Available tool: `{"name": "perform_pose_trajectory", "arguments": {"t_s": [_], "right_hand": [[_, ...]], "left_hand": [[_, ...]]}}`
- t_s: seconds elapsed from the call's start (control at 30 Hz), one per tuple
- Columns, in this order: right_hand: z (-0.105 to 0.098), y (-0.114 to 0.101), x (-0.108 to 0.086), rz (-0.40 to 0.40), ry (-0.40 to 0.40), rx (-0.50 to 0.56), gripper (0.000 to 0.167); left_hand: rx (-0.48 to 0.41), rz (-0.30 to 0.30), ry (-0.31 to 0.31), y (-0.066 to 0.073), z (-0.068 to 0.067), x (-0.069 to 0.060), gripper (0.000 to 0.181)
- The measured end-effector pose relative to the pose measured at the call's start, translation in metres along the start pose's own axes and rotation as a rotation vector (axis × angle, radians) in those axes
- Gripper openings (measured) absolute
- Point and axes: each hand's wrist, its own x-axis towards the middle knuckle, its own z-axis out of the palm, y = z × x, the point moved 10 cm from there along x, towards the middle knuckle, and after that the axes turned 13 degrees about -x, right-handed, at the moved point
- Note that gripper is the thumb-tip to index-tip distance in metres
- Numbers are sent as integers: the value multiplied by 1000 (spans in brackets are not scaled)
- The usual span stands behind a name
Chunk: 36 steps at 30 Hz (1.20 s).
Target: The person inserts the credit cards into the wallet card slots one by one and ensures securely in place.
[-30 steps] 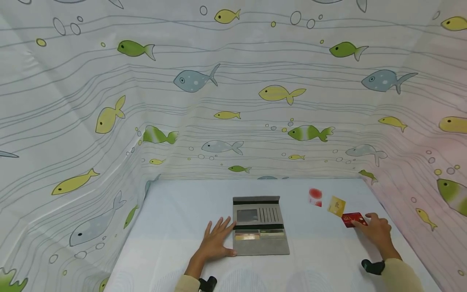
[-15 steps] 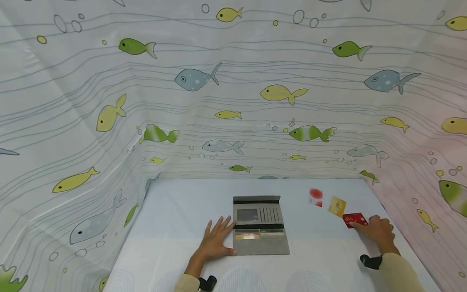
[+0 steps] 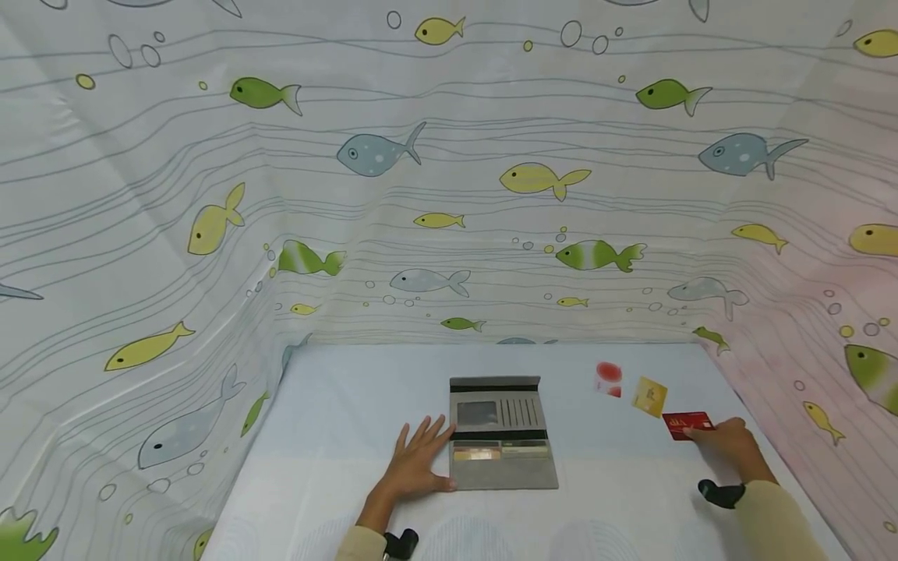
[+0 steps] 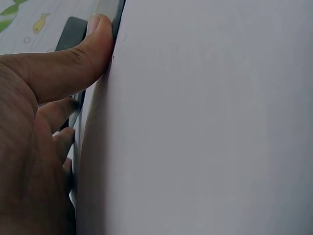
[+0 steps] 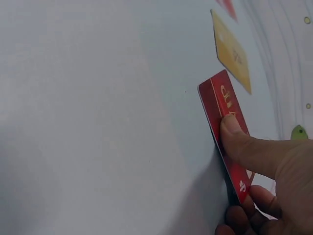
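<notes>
A grey wallet (image 3: 503, 474) lies unfolded on the white table, with cards (image 3: 477, 453) showing in its lower slots. Along its left edge rests my left hand (image 3: 412, 466), fingers spread, with the thumb and fingertips touching the wallet. The left wrist view shows that thumb (image 4: 93, 54) against the wallet's edge. On the right side, my right hand (image 3: 737, 448) pinches a red VIP card (image 3: 677, 425). In the right wrist view the thumb lies on the face of the red card (image 5: 217, 95), and the other fingers are partly hidden behind it.
A yellow card (image 3: 649, 396) lies just beyond the red one. Farther back is a white card with a red circle (image 3: 609, 374). Fish-patterned cloth (image 3: 533, 257) surrounds the table at the back and both sides.
The right hand has taken the red card between thumb and fingers, and the card has moved slightly right and nearer, away from the yellow card. The left hand and wallet have stayed put.
</notes>
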Motion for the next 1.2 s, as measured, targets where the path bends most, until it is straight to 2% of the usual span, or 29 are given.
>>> {"name": "perform_pose_trajectory", "arguments": {"t_s": [0.17, 0.33, 0.57, 0.7, 1.0, 1.1, 1.2], "right_hand": [[-5, -1, 0, -71, 33, 17, 90], [-9, 1, -1, -86, 69, 20, 89], [-18, 11, -10, -130, 162, 158, 71], [-18, 23, -16, -134, 184, 224, 61], [-10, 35, -22, -58, 163, 312, 66], [-5, 30, -26, -70, 163, 334, 65], [2, 16, -35, -129, 132, 450, 60]], "left_hand": [[14, -2, 1, -1, 2, 0, 103], [2, -1, -1, 0, 4, 0, 104], [-6, 9, 0, -1, 4, 0, 103], [-3, 17, 1, 0, 1, 1, 102], [-19, 16, -9, -1, 1, 2, 102], [-27, 14, -9, -1, 0, 2, 102], [-29, 11, -8, -1, 1, 1, 102]]}}
